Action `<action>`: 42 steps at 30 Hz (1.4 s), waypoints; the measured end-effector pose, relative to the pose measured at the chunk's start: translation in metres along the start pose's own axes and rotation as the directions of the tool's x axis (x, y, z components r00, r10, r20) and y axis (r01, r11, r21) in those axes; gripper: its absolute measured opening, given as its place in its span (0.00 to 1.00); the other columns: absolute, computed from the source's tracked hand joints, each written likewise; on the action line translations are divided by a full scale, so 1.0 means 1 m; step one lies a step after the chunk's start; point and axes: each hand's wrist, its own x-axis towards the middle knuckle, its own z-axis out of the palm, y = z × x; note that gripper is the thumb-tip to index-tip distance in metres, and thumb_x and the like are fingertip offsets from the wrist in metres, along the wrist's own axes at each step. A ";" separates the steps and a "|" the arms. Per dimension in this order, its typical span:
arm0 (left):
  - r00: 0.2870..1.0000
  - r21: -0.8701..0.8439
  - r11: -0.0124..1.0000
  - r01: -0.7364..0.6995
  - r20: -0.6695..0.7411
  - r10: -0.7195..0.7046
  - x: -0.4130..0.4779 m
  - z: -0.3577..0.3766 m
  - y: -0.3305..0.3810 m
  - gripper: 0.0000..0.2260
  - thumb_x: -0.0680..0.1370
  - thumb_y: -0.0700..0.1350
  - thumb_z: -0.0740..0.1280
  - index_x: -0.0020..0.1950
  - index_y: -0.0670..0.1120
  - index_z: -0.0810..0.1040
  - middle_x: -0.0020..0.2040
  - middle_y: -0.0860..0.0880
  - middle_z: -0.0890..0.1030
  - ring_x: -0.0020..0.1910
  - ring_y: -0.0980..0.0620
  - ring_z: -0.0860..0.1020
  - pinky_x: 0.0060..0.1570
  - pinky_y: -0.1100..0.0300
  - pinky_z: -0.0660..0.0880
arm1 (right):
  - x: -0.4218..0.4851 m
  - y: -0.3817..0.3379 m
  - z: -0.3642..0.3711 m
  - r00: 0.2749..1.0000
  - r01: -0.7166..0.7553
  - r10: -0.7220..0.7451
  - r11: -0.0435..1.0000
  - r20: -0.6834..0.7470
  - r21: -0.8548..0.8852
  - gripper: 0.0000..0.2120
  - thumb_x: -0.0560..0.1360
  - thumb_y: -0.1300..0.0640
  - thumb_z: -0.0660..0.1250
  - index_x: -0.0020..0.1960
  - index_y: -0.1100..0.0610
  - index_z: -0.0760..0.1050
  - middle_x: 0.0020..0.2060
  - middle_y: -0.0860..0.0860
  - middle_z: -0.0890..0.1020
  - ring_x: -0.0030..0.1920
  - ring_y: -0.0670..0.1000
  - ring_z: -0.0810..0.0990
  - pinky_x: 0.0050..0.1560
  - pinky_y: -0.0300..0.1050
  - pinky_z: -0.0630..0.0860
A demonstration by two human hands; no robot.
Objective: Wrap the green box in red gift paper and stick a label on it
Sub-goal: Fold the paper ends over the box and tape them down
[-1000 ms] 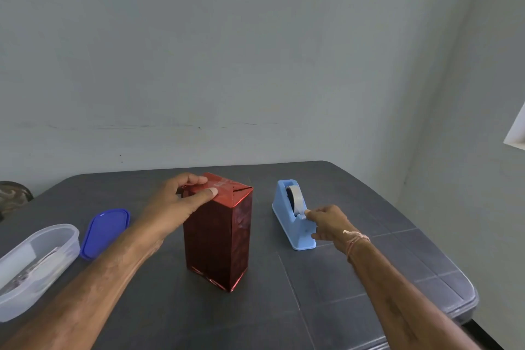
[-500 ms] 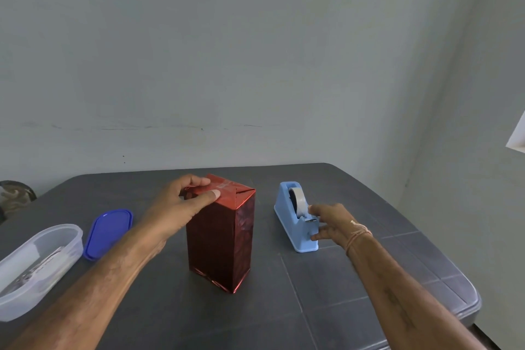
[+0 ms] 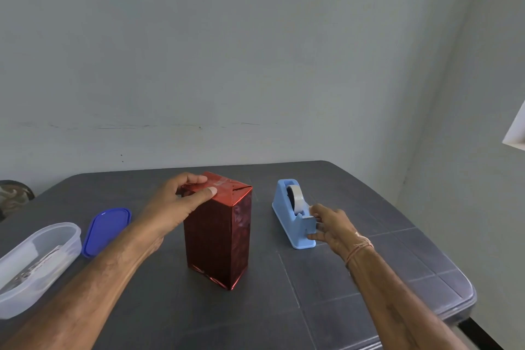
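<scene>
Far left of the upright red-wrapped box [image 3: 218, 239], a clear tub [image 3: 37, 261] is cut off by the frame edge, its contents blurred. A blue lid [image 3: 106, 230] lies nearer the box. The left hand [image 3: 173, 204] grips the box's folded top; paper hides any green. Right of the box, the right hand [image 3: 331, 226] pinches the tape end [image 3: 308, 217] at a blue dispenser [image 3: 287, 207]. All stand on a dark table [image 3: 369, 278] by a pale wall [image 3: 255, 65].

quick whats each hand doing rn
Left hand: grips the top of the red-wrapped box, thumb on the folded flap.
Right hand: pinches the tape end at the blue dispenser.
</scene>
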 end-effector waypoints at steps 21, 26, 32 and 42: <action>0.999 -0.009 1.000 -0.010 -0.032 0.010 0.001 0.002 -0.002 0.13 0.77 0.49 0.74 0.62 0.51 0.82 0.48 0.57 0.77 0.43 0.60 0.73 0.37 0.64 0.68 | -0.005 0.049 0.002 0.955 0.245 -0.250 0.968 -0.159 -0.048 0.11 0.79 0.52 0.71 0.44 0.60 0.81 0.47 0.56 0.84 0.49 0.55 0.82 0.55 0.55 0.83; 1.000 -0.007 1.000 0.000 -0.021 0.000 0.001 0.002 -0.002 0.13 0.77 0.49 0.74 0.62 0.52 0.82 0.50 0.57 0.77 0.46 0.60 0.74 0.38 0.64 0.69 | -0.007 0.050 0.002 0.962 0.242 -0.230 0.968 -0.145 0.072 0.09 0.78 0.56 0.73 0.45 0.63 0.82 0.39 0.56 0.83 0.40 0.51 0.79 0.41 0.45 0.79; 1.000 -0.005 1.000 0.006 -0.019 -0.006 0.001 0.002 -0.001 0.13 0.77 0.50 0.74 0.61 0.53 0.82 0.50 0.57 0.77 0.47 0.61 0.75 0.39 0.63 0.69 | -0.010 0.050 0.002 0.987 0.160 -0.148 0.945 -0.063 0.286 0.07 0.76 0.62 0.74 0.50 0.66 0.82 0.37 0.57 0.82 0.35 0.49 0.78 0.39 0.38 0.81; 1.000 -0.018 1.000 0.020 -0.020 -0.020 0.001 0.004 -0.003 0.13 0.77 0.51 0.74 0.61 0.53 0.82 0.48 0.56 0.77 0.45 0.60 0.75 0.38 0.62 0.69 | -0.010 0.060 0.003 0.992 0.118 -0.099 0.951 -0.082 0.287 0.11 0.76 0.52 0.75 0.49 0.60 0.83 0.41 0.55 0.83 0.39 0.49 0.79 0.39 0.44 0.77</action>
